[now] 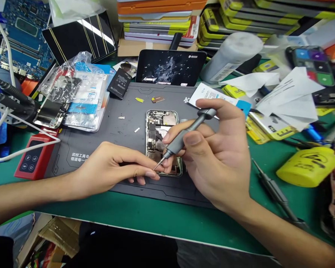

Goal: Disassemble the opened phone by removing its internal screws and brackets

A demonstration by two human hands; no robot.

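An opened phone (159,128) with its insides bare lies on a dark grey work mat (114,123). My right hand (217,156) is closed round a grey precision screwdriver (184,136), whose tip points down at the phone's lower left corner. My left hand (114,169) rests on the mat beside the phone, its fingers pinched together right at the screwdriver tip; what they pinch is too small to name. Small loose parts (158,99) lie on the mat above the phone.
A second screwdriver (276,193) lies on the green mat at right, near a yellow container (308,167). A red device (35,156) and plastic bags (78,89) sit left. A dark phone (170,67), papers and stacked boxes crowd the back.
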